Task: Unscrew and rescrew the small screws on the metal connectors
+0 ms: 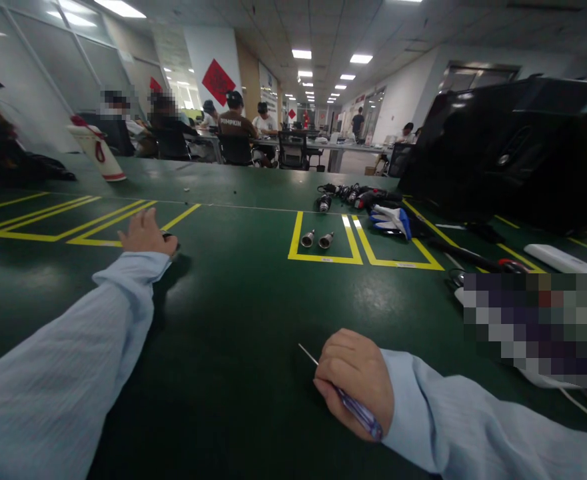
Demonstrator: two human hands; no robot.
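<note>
My right hand (pixel 356 380) is wrapped round a small screwdriver (pixel 357 415) low at the right of centre. Its purplish clear handle shows below my fingers, and the thin metal shaft points up and left. My left hand (pixel 146 235) reaches over the table at the left, palm down, by a yellow-taped box. Between its thumb and fingers a small dark object (pixel 166 235) shows; most of it is hidden, and its kind cannot be told. Two metal cylindrical connectors (pixel 308 239) (pixel 326 240) lie side by side inside another yellow-taped box, beyond my right hand.
The green table (pixel 233 300) carries several yellow tape outlines. Blue-and-white gloves (pixel 392 220) and dark cabled parts (pixel 353 195) lie at the right back. A black case (pixel 493 140) stands far right, a paper cup (pixel 98 150) far left. People sit at desks beyond.
</note>
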